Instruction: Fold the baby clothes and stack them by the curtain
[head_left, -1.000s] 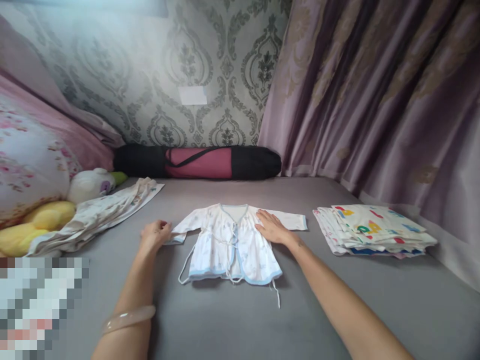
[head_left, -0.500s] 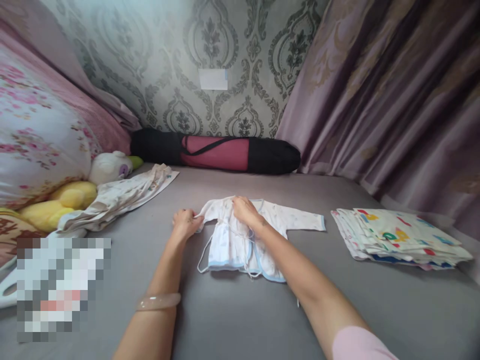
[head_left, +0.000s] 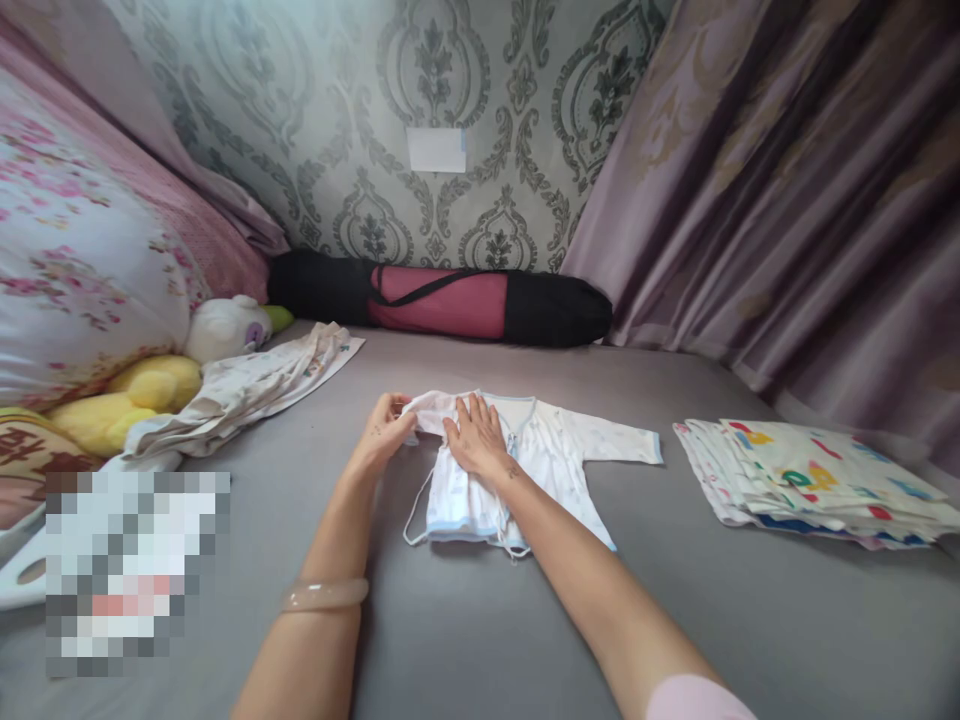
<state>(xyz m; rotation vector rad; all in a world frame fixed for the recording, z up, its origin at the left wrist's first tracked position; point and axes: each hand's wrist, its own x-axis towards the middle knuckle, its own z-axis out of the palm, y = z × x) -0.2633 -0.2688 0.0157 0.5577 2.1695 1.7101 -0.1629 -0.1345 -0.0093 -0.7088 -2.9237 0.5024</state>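
Grey bed (head_left: 465,620): one baby shirt (head_left: 555,450), two hands, left hand (head_left: 386,428), right hand (head_left: 474,438), perhaps pressing.

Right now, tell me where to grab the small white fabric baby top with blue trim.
Pinch the blue-edged cuff of the outstretched sleeve on the small white baby top, coming from the side of the printed cloth stack. It lies flat and free, while the right hand presses the chest and the left hand pinches the folded shoulder.

Damask-patterned wall (head_left: 360,110) behind the grey bed (head_left: 465,640) — mauve curtains (head_left: 795,200) at the right.
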